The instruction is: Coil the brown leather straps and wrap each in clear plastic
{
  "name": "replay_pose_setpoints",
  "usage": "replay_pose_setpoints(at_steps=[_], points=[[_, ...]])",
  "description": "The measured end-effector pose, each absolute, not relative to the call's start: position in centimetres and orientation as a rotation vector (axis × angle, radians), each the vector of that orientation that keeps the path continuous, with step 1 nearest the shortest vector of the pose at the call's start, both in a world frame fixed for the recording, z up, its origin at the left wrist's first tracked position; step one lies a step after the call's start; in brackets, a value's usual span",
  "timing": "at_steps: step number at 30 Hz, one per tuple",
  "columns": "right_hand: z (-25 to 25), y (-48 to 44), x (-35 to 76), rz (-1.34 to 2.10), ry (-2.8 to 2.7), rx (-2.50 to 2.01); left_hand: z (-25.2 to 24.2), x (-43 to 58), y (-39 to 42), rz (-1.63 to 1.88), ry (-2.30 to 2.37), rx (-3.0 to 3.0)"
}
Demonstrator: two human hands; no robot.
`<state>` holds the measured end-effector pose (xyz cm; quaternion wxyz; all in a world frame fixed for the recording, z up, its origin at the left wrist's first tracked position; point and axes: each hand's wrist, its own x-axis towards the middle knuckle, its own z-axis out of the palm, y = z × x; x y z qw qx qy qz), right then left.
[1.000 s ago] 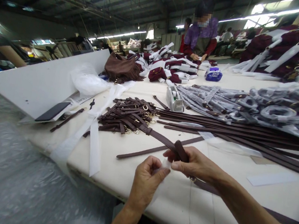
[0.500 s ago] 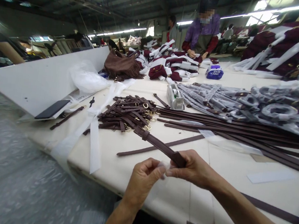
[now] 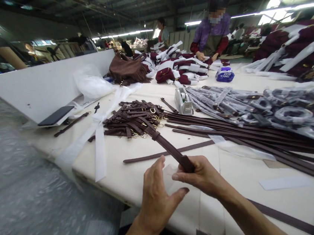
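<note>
My right hand (image 3: pixel 201 173) grips one end of a dark brown leather strap (image 3: pixel 168 145), which slants up and left over the table. A thin piece of clear plastic film (image 3: pixel 170 177) hangs by the right fingertips. My left hand (image 3: pixel 157 196) is spread just beside the film, thumb and fingers apart; whether it touches the film I cannot tell. Behind the held strap's far end lies a pile of short brown straps (image 3: pixel 130 118) with gold-coloured buckles. Another loose brown strap (image 3: pixel 141 158) lies flat on the table beneath it.
A tape dispenser (image 3: pixel 183 102) stands past the long brown straps (image 3: pixel 245 132). Plastic-wrapped straps (image 3: pixel 231 103) cover the right side. A fringed brown bag (image 3: pixel 128 67) and maroon bags (image 3: pixel 179 69) lie at the back, where a co-worker (image 3: pixel 212 33) stands. Bubble wrap (image 3: pixel 40 187) hangs at left.
My left hand has let go of its pinch near the right fingertips and spread out. The strap in my right hand has stayed nearly where it was.
</note>
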<state>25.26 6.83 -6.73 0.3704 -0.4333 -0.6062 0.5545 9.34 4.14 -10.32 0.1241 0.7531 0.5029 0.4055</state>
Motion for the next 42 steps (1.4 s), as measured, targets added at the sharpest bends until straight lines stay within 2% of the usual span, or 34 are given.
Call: replay_pose_setpoints(at_steps=[9,17,27,39,42], points=[[-6.9,6.5,24.8,1.371,-1.578,-1.068,-11.6,10.3,4.9,1.304,1.369,2.346],[-3.5,6.2,27.7,1.106,-1.801,-1.222,-11.4,9.1,4.6,1.265,1.367,2.380],[-3.8,6.4,26.6,1.434,-1.851,-1.155,-11.3,9.0,4.3,1.289,1.225,2.451],[-3.4,6.1,26.1,1.305,-1.883,-1.246,-10.7,8.4,4.1,1.251,1.181,2.452],[-3.4,5.8,25.4,1.416,-1.739,-1.252,-10.3,8.7,4.0,1.287,1.322,2.457]])
